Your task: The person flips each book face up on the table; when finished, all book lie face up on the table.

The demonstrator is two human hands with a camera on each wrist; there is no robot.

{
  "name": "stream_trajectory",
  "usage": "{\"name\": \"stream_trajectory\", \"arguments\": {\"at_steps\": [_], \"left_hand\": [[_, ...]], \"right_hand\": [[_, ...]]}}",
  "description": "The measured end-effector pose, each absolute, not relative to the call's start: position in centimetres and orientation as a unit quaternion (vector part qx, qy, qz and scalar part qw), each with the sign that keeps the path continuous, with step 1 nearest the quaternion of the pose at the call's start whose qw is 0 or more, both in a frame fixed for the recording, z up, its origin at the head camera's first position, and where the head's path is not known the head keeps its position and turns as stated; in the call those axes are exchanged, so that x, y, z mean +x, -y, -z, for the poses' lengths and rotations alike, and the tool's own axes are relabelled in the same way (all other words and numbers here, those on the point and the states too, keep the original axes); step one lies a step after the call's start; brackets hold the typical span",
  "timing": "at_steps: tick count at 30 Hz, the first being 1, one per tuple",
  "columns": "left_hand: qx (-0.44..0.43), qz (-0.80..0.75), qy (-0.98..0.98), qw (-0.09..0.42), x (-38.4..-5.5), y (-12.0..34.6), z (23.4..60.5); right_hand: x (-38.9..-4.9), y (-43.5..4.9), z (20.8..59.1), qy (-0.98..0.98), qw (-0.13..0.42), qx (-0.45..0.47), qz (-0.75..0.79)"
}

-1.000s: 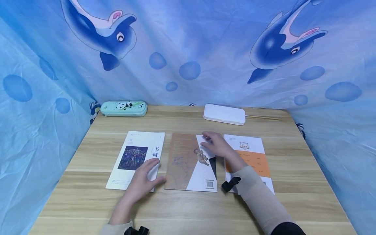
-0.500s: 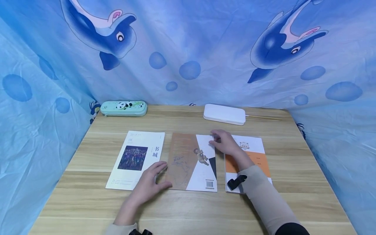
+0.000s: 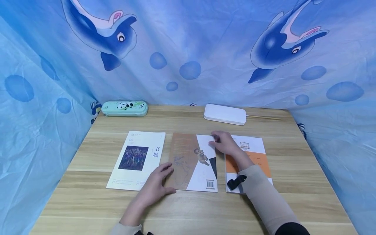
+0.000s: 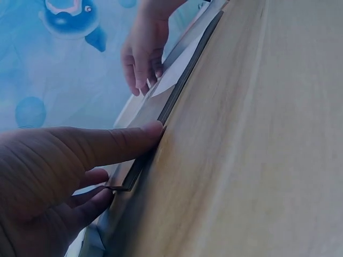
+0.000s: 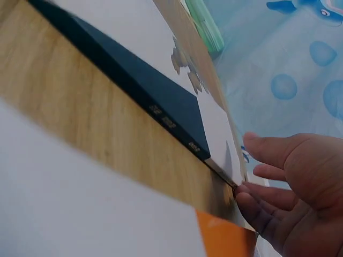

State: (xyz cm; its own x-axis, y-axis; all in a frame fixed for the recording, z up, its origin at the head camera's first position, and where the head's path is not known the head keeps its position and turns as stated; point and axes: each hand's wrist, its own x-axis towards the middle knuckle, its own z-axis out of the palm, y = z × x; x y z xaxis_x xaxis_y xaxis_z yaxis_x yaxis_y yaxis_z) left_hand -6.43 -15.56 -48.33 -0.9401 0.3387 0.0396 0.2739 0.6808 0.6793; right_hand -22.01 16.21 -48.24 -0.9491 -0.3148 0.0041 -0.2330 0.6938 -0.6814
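Note:
A book (image 3: 188,173) with a brown and white cover, a baby figure and a barcode lies flat in the middle of the table. My left hand (image 3: 156,182) is at its near left corner. In the left wrist view the thumb (image 4: 134,143) lies along the near edge, and fingertips meet the left edge. My right hand (image 3: 225,143) is at the far right corner. In the right wrist view its fingers (image 5: 252,206) touch the corner by the dark spine (image 5: 155,104), with the thumb raised apart from them.
A white book (image 3: 133,178) with a dark picture lies to the left, partly behind my left hand. An orange and white book (image 3: 259,156) lies under my right forearm. Along the back stand a green pencil case (image 3: 124,109), a white flat case (image 3: 224,114) and thin sticks (image 3: 264,117).
My left hand has moved right, from over the white book to the middle book's corner. My right hand has shifted right to that book's far right corner. The books lie still.

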Motion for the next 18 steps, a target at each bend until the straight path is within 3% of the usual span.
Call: {"name": "stream_trajectory", "arguments": {"at_steps": [13,18], "left_hand": [[0.167,-0.353,-0.919,0.054,-6.8,15.2,48.0],[0.169,-0.359,-0.916,0.059,-6.8,15.4,48.0]], "right_hand": [[-21.7,-16.1,48.5,-0.917,0.038,-0.1,0.386],[-22.1,-16.9,48.6,-0.89,0.06,-0.087,0.444]]}}
